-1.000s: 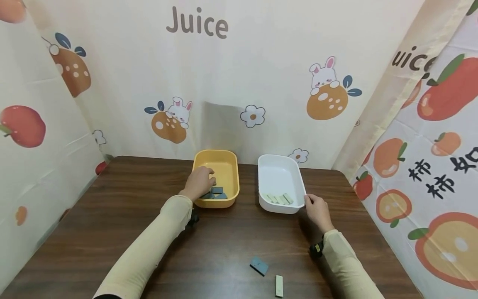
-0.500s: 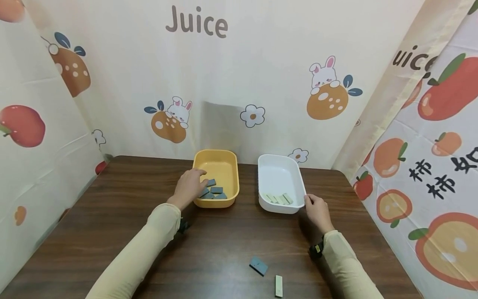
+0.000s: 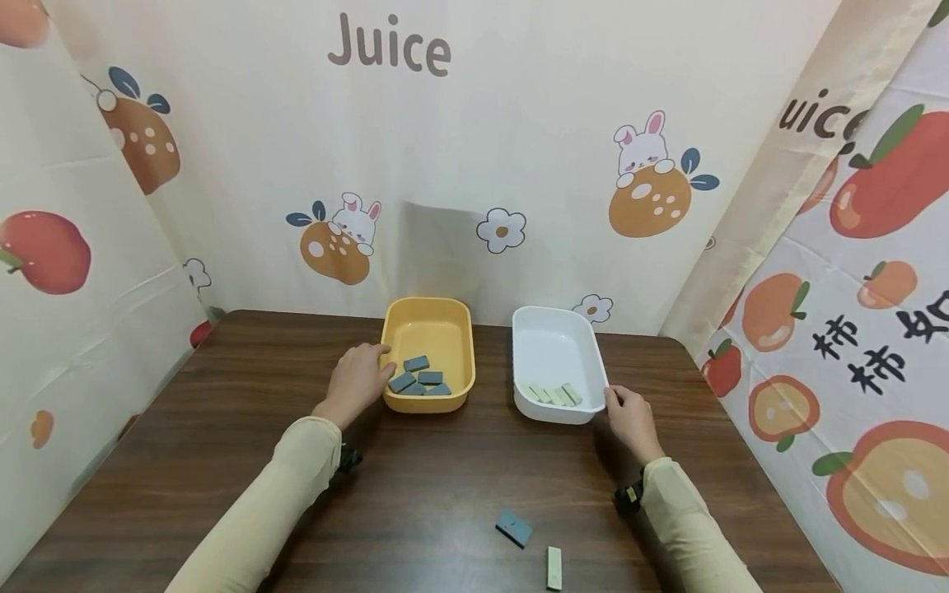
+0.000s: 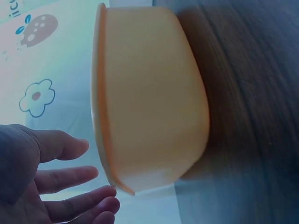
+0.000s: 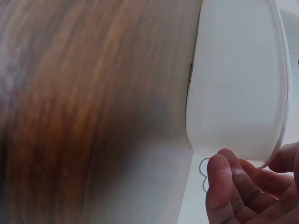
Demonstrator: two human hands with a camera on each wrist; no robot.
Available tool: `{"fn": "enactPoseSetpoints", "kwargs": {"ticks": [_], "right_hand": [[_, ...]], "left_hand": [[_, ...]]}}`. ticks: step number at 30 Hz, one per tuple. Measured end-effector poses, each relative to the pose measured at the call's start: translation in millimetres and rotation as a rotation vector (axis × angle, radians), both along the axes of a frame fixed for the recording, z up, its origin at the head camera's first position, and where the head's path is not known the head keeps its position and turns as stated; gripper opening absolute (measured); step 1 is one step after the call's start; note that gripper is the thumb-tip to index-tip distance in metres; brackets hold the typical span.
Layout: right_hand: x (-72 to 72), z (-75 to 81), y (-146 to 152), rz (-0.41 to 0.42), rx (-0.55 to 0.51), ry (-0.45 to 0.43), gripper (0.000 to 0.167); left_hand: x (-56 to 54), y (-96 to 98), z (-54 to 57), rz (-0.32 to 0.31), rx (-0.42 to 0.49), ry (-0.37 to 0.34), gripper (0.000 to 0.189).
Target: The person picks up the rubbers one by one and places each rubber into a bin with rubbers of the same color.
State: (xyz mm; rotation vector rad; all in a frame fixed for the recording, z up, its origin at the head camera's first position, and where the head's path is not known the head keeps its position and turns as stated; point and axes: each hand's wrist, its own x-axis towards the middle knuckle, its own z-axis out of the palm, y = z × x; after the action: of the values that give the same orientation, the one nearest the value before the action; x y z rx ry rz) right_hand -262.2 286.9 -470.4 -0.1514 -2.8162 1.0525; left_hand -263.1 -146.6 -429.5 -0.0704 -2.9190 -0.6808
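My left hand [image 3: 354, 383] is at the left side of the yellow bin [image 3: 467, 362], its fingertips right at the rim. In the left wrist view its fingers [image 4: 65, 177] are extended and spread, with nothing between them. Several flat blue-grey blocks [image 3: 430, 378] lie in the front part of that bin. To the right stands a white bin [image 3: 556, 346] with several pale green blocks [image 3: 569, 393] along its front wall. My right hand [image 3: 633, 422] pinches the white bin's rim at the front right corner, thumb on one side and fingers on the other.
One blue block [image 3: 514, 528] and one pale green block [image 3: 554, 568] lie on the dark wooden table [image 3: 437, 486] near its front. Behind both bins hangs a fruit-printed curtain [image 3: 460, 140], which also runs down the sides.
My left hand has drawn back left and toward me from inside the yellow bin, leaving a blue-grey block in view there. My right hand has stayed at the white bin.
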Motion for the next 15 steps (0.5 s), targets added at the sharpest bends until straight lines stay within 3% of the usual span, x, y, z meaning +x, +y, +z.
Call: {"fn": "enactPoseSetpoints", "kwargs": {"ticks": [15], "right_hand": [[5.4,2.3,4,-0.024,-0.044,0.013,0.046]], "left_hand": [[9.1,-8.5,-14.8,0.027,0.034,0.016,0.041]]}}
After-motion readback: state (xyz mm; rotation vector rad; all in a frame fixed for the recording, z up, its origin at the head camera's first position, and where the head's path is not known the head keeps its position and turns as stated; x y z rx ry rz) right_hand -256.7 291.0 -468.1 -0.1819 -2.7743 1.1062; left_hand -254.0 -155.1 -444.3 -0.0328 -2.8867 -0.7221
